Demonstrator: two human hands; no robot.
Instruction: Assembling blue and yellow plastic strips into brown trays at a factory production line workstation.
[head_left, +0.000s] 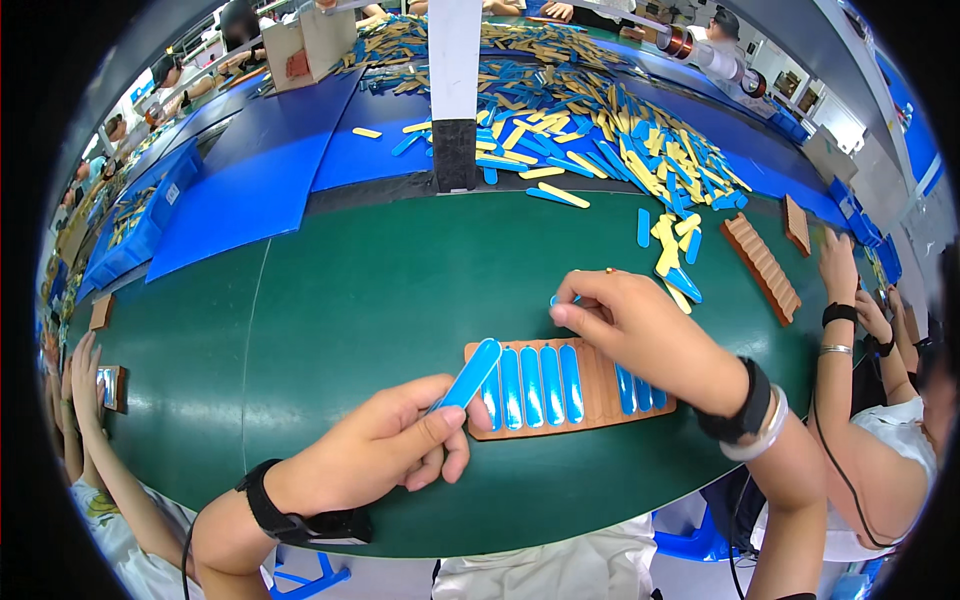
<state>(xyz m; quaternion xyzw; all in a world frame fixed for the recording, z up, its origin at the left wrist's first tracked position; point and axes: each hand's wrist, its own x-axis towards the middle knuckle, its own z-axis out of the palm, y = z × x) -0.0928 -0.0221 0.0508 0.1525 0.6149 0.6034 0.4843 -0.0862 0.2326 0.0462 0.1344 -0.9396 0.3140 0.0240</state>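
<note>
Fingers of the left hand (pixel 400 440) are pinched together on one end of a glossy blue strip (pixel 468 375), thumb on top, its free end tilted up over the left end of the brown slotted tray (pixel 592 385). The right hand (pixel 630 325) is closed on a second blue piece (pixel 556 299), of which only a sliver shows between fingertip and thumb, just above the tray's far edge.

The tray lies near the table's (pixel 330 300) near edge, a little right of centre. Several slots on its left hold blue strips side by side, a few bare ribbed slots follow, and more blue strips sit under the right wrist.

To seat the held strip well, I judge it should be brought level and parallel to the grooves, lowered end first into a free slot, then pressed flat so it does not ride on a rib or overlap its neighbour; a light grip at the tip keeps the shiny face clean.

The strips are flat, narrow, round-ended, smooth and reflective. The tray looks matte, stiff and corrugated. The table top is a dull green mat.

Toward the far right lies a loose heap of blue and yellow strips (pixel 600 130), more matte, on blue sheeting. Another brown tray (pixel 762 265) lies near the right edge by a co-worker's hand (pixel 838 265).
</note>
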